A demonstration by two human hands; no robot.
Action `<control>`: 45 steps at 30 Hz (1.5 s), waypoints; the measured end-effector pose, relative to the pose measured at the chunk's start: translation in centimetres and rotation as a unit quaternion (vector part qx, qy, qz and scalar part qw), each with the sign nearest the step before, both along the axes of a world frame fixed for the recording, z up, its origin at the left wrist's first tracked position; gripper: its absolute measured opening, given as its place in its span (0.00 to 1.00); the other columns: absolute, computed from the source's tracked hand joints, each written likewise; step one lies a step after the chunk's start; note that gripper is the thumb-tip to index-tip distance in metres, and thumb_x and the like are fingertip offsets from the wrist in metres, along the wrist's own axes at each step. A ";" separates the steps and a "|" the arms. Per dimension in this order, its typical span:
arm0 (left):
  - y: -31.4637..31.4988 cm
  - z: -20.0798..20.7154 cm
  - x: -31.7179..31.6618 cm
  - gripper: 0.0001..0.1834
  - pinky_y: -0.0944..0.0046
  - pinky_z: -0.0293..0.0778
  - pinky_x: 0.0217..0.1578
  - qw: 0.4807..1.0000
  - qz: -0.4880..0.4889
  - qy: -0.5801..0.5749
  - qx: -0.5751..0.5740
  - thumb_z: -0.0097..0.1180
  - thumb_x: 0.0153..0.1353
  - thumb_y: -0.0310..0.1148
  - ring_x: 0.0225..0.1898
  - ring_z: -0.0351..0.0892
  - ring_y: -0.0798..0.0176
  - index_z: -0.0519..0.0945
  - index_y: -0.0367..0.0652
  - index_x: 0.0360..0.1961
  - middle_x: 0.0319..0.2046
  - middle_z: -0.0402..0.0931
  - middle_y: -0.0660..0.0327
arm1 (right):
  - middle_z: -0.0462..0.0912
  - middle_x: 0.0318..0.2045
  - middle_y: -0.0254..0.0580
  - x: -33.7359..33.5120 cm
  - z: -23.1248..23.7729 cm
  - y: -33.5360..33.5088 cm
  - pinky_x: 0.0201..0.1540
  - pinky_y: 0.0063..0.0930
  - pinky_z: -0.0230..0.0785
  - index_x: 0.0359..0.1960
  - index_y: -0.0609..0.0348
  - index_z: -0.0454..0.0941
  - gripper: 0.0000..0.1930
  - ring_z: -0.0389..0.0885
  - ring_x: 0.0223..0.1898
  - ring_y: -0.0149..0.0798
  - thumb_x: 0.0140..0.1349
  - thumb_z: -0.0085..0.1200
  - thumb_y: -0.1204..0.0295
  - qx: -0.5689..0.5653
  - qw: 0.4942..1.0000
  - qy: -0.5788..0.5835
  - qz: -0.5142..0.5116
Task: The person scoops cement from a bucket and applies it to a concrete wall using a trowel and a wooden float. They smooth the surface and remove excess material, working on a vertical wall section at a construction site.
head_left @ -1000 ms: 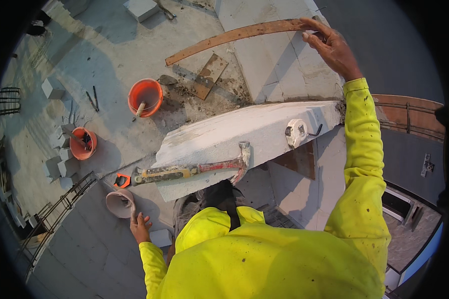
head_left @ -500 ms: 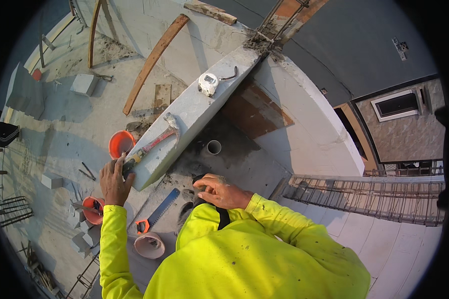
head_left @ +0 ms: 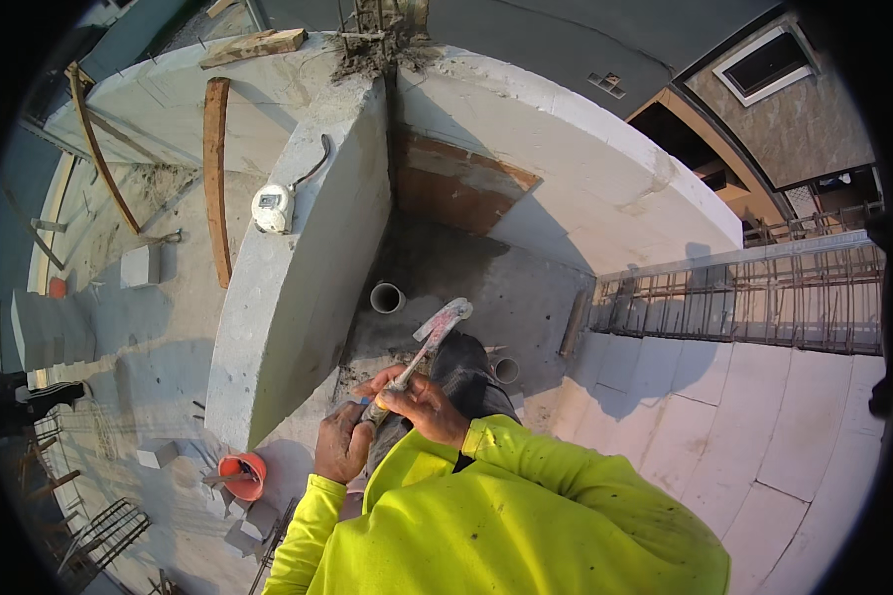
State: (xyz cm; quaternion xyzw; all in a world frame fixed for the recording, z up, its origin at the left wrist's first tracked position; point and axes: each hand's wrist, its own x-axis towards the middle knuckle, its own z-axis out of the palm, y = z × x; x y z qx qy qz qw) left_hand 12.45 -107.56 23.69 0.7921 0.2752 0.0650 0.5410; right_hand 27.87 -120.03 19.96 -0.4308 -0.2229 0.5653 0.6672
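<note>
In front of my body I hold a claw hammer (head_left: 437,332), its pale, mortar-smeared head pointing up and away from me. My right hand (head_left: 425,409) is closed round the handle. Close beside it, my left hand (head_left: 342,441) is closed at the grip end of the same handle; its fingers are partly hidden. On top of the low white block wall (head_left: 313,203), ahead and to the left, lies a white tape measure (head_left: 273,208) with a dark wrist strap.
Right of the wall, a pipe stub (head_left: 387,297) rises from the floor; another pipe opening (head_left: 506,370) is beside my leg. An orange bucket (head_left: 242,476) stands at lower left among grey blocks. A wooden plank (head_left: 216,183) leans at left. Rebar cages (head_left: 734,293) run along the right.
The hammer has left the wall top and is now in front of me. My left hand has come right with it, and my right hand has closed on the handle. The view has turned.
</note>
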 end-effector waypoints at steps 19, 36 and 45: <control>-1.4 -20.5 17.7 0.18 0.60 0.79 0.42 0.983 0.116 0.145 -0.009 0.49 0.59 0.23 0.38 0.83 0.56 0.78 0.35 0.51 0.41 0.77 0.51 | 0.75 0.31 0.28 32.6 -37.1 17.2 0.30 0.19 0.62 0.45 0.49 0.68 0.12 0.75 0.28 0.24 0.69 0.58 0.63 -0.126 0.748 0.039 -0.650; 11.0 -26.3 42.7 0.25 0.58 0.76 0.53 0.935 0.235 -0.049 -0.261 0.53 0.71 0.39 0.51 0.79 0.57 0.70 0.33 0.62 0.52 0.77 0.50 | 0.75 0.29 0.35 33.2 -37.5 19.2 0.35 0.27 0.71 0.42 0.54 0.65 0.10 0.77 0.26 0.32 0.71 0.55 0.69 -0.053 0.792 0.097 -0.601; 12.5 -29.5 52.8 0.23 0.43 0.66 0.63 0.845 0.215 -0.052 -0.488 0.51 0.69 0.41 0.63 0.66 0.41 0.67 0.34 0.56 0.60 0.64 0.40 | 0.76 0.30 0.34 33.0 -36.1 18.4 0.34 0.24 0.69 0.42 0.56 0.67 0.07 0.76 0.28 0.28 0.70 0.53 0.73 -0.040 0.790 0.125 -0.599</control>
